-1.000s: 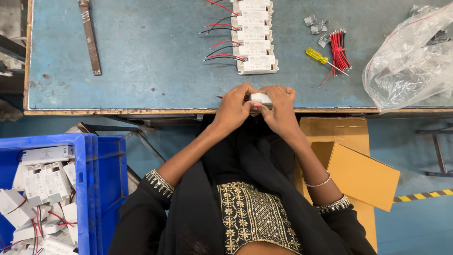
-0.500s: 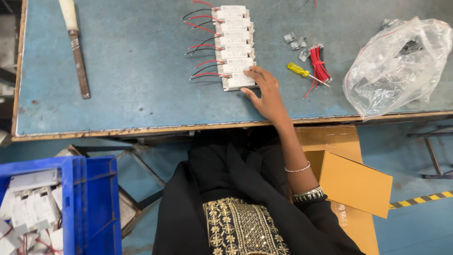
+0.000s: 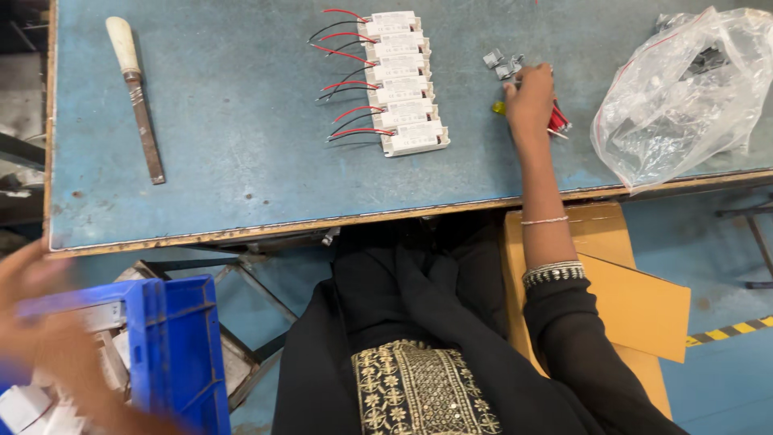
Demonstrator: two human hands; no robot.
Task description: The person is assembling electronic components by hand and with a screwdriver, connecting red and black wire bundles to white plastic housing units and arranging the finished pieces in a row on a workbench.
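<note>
While the right hand point(image 3: 528, 101) curls down over red wires point(image 3: 558, 121), grip hidden, the blurred left hand point(image 3: 40, 354) reaches into the blue crate point(image 3: 173, 346), its state unreadable.

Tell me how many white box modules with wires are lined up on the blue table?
6. The white modules lie side by side in one slanted row at the table's middle, from the far edge toward the near one, wires pointing left. More may sit in the blue crate, blurred.
</note>
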